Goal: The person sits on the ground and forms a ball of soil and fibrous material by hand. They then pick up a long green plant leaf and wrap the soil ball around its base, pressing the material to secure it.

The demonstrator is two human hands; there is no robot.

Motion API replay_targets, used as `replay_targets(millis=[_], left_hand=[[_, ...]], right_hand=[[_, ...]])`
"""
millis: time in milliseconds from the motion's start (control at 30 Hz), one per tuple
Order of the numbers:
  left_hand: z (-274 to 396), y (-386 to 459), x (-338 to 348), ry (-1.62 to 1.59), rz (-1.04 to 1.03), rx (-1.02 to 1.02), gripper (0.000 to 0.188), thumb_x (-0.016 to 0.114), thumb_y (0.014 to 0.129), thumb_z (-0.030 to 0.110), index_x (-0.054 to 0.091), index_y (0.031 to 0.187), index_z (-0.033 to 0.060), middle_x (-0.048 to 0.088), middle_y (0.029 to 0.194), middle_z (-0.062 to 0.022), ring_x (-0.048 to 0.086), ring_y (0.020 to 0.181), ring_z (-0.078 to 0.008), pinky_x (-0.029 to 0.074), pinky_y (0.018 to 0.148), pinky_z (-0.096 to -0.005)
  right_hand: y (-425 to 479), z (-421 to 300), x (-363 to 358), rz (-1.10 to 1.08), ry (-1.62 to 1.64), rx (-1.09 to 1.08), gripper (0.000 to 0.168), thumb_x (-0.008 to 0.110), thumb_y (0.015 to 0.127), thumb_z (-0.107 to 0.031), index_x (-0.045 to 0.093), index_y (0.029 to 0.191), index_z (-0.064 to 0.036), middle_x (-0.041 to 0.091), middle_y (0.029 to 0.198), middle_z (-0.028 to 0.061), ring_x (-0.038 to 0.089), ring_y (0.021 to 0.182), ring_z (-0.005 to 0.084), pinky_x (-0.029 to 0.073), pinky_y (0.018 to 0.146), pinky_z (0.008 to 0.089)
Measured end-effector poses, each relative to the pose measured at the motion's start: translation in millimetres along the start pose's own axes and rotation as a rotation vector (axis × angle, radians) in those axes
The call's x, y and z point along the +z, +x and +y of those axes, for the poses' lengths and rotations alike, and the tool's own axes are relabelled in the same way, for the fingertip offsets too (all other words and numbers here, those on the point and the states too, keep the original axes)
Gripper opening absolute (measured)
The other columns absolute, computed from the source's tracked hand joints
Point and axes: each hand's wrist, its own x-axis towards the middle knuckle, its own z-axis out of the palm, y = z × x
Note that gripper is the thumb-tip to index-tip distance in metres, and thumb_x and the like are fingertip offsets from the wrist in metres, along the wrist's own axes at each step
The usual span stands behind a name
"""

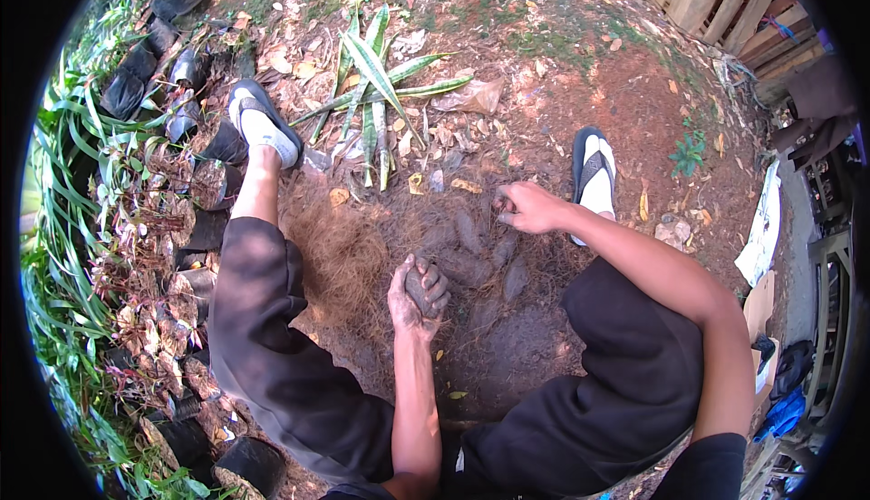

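Observation:
My left hand (418,296), palm up and smeared with soil, has its fingers curled around a dark soil lump (420,289). Further forward, my right hand (530,206) is held low over the ground near my right foot. Its soiled fingertips are bent together; whether they pinch a fibre is too small to tell. Between the hands lie several dark, oblong soil lumps (516,277) with thin strands around them. A loose heap of brown plant fibre (346,262) spreads to the left of my left hand. Below the lumps shows dark, damp-looking soil (513,337).
Cut snake plant leaves (380,85) lie ahead, beside a crumpled clear plastic sheet (472,97). Black plant bags (248,466) and green foliage (61,228) line the left side. A slatted wooden crate (714,4) stands far right, a cardboard box (760,306) nearer.

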Motion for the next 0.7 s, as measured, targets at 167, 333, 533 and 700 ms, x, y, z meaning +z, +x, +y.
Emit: replay_targets(millis=[167,333,533,700], left_hand=[[-8,-1,14,0.128,0.078,0.045,0.032,0.05,0.101,0.032,0.057,0.118,0.0056,0.043,0.064,0.0,0.037,0.046,-0.0102,0.032,0.038,-0.024],[-3,-4,15,0.235,0.086,0.07,0.038,0.05,0.101,0.031,0.055,0.127,0.0048,0.043,0.064,0.0,0.038,0.047,-0.0105,0.031,0.04,-0.0243],[3,-6,17,0.315,0.089,0.039,0.037,0.05,0.1,0.03,0.059,0.124,0.0037,0.043,0.064,-0.0004,0.037,0.047,-0.0106,0.029,0.041,-0.0253],[5,-7,20,0.333,0.108,0.056,0.044,0.043,0.104,0.041,0.057,0.12,0.0017,0.042,0.064,0.0002,0.036,0.046,-0.009,0.032,0.039,-0.0235]], right_hand=[[-2,20,24,0.059,-0.088,0.042,0.054,0.066,0.084,-0.008,0.048,0.134,0.003,0.051,0.136,0.0245,0.05,0.128,0.039,0.043,0.106,0.0465],[6,-2,30,-0.052,-0.315,-0.122,0.087,0.067,0.078,-0.001,0.026,0.154,-0.001,0.033,0.159,0.0141,0.026,0.147,0.0375,0.028,0.119,0.0602],[4,-12,29,-0.149,-0.377,-0.036,0.085,0.068,0.078,-0.002,0.029,0.153,-0.001,0.043,0.147,0.019,0.032,0.142,0.0395,0.028,0.117,0.0627],[6,-14,25,-0.142,-0.384,0.02,0.057,0.069,0.076,-0.004,0.054,0.13,0.002,0.05,0.132,0.0223,0.039,0.134,0.0395,0.03,0.115,0.0632]])
